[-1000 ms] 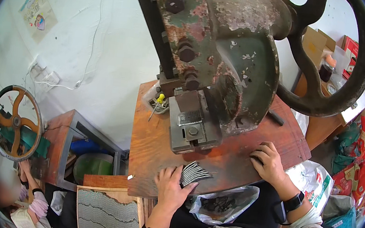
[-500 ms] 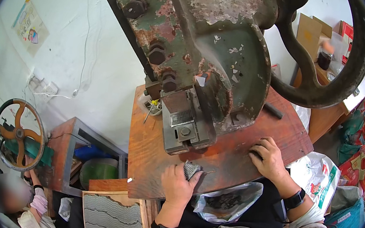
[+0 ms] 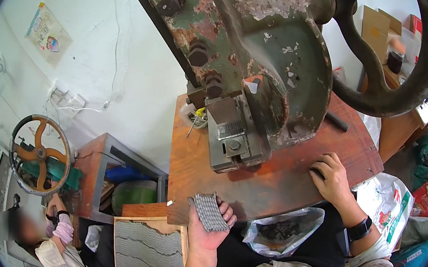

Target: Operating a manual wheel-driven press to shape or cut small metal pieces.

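Note:
My left hand [image 3: 208, 235] is turned palm up near the table's front edge, fingers wrapped round a small stack of grey ridged metal pieces [image 3: 211, 213]. Beside its right side, my right hand [image 3: 331, 181] rests on the wooden tabletop [image 3: 283, 182], fingers loosely bent and thumb apart; no object shows in it. A heavy, worn green hand press [image 3: 267, 49] stands on the table beyond both hands. At its lower end is a steel die block [image 3: 234, 144], a short way from the left hand.
Below the table's edge, a wooden tray [image 3: 148, 253] holds rows of similar grey pieces. An open plastic bag [image 3: 287, 230] with dark scraps lies at my lap. A dark rod [image 3: 337, 121] lies right of the press. At far left, another person [image 3: 36, 229] sits near a handwheel [image 3: 40, 153].
My left hand has drawn back from the table and turned palm up, bringing the grey stack into fuller sight. The right hand stays on the table. The whole view has shifted slightly.

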{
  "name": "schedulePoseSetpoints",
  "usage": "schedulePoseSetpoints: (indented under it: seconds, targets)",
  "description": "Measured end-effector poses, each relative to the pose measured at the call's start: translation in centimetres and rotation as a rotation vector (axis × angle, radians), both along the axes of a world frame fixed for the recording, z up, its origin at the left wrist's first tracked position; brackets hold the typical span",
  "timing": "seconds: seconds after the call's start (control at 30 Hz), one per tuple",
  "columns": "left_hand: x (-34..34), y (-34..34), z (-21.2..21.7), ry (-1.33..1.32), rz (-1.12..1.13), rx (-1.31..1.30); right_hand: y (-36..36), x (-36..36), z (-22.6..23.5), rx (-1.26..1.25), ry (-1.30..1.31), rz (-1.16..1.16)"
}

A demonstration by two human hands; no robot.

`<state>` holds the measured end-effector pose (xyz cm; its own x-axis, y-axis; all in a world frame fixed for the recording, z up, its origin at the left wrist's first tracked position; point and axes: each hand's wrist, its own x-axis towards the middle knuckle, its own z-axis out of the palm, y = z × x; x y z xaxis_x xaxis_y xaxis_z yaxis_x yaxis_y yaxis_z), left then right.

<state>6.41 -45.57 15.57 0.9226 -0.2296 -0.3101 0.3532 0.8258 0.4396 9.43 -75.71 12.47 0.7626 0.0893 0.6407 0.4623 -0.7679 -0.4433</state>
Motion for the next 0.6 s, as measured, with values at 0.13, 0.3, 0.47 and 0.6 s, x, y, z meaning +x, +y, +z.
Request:
schedulePoseSetpoints:
  seconds: [0.13,0.3,0.47,0.6]
  targets:
    - [-0.9,0.2,-0.4,0.008,-0.029,-0.017,0.1,0.1,0.1,-0.009,0.001,-0.007]
    - [-1.3,0.2,-0.4,0.020,-0.060,0.014,0.1,-0.1,0.2,-0.010,0.006,-0.022]
    - [-1.8,-0.3,-0.6,0.024,-0.088,-0.007,0.0,-0.2,0.1,-0.009,0.015,-0.008]
    - [-2.1,-0.7,-1.7,0.036,-0.153,0.033,-0.3,-0.3,-0.1,-0.008,0.023,-0.022]
